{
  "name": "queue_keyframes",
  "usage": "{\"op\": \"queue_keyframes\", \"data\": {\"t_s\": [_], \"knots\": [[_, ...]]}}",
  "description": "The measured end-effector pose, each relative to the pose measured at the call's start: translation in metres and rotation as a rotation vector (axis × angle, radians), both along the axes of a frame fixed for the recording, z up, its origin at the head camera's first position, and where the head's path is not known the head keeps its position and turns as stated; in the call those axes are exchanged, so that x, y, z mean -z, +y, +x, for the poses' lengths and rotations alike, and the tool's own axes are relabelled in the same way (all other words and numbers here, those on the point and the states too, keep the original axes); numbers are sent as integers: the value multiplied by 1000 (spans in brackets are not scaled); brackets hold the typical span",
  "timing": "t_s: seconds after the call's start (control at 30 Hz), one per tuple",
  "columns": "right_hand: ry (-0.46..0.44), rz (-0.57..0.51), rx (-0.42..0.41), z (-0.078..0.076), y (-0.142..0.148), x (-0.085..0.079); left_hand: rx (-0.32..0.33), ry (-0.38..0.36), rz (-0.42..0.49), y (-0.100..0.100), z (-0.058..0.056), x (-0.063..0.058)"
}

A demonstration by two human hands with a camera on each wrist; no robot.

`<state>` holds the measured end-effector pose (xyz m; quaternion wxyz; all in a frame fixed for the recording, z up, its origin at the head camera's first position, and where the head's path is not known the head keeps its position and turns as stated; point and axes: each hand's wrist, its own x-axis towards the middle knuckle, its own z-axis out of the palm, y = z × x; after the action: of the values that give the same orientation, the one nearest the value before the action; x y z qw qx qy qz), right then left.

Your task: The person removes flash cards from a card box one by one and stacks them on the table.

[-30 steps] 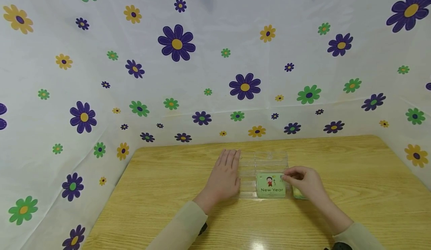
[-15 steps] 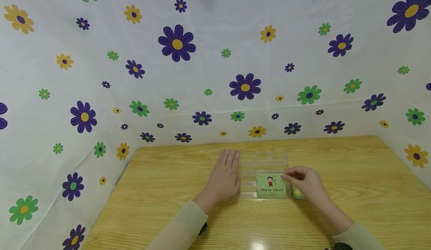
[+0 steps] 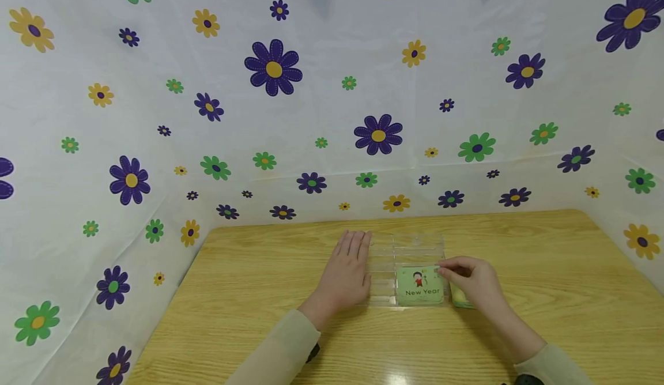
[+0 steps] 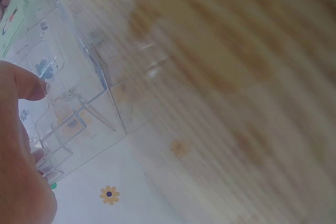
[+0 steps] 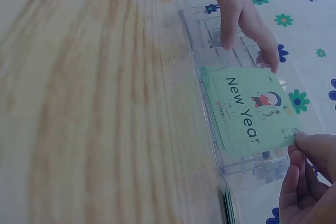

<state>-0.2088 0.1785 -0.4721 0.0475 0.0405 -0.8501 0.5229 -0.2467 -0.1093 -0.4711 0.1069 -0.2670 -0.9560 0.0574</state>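
A clear plastic card holder (image 3: 381, 301) with stepped compartments sits on the table. My left hand (image 3: 343, 275) rests on its left side, fingers straight; in the left wrist view its thumb (image 4: 32, 86) touches the clear plastic. A light green card (image 3: 419, 286) printed "New Year" lies at the front right of the holder. My right hand (image 3: 474, 281) pinches that card's upper right corner between thumb and fingertips. Seen from the right wrist, the card (image 5: 247, 111) tilts, with other green card edges showing behind its lower side. The left fingers hide part of the holder.
A stack of green cards (image 3: 459, 298) lies on the table right of the holder, partly under my right hand. The wooden table (image 3: 249, 293) meets a white flowered cloth (image 3: 332, 108) at the back and sides.
The New Year card has shifted slightly to the right and turned a little, along with my right fingertips. My left hand stays in place on the holder.
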Motion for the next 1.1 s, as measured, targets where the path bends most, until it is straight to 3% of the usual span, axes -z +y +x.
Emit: {"op": "queue_keyframes", "data": {"t_s": [0.43,1.1], "knots": [[21,-54,29,1,1,0,-1,0,-8,-1,0,1],[31,-18,59,-1,4,-5,4,12,7,-1,-1,2]]}}
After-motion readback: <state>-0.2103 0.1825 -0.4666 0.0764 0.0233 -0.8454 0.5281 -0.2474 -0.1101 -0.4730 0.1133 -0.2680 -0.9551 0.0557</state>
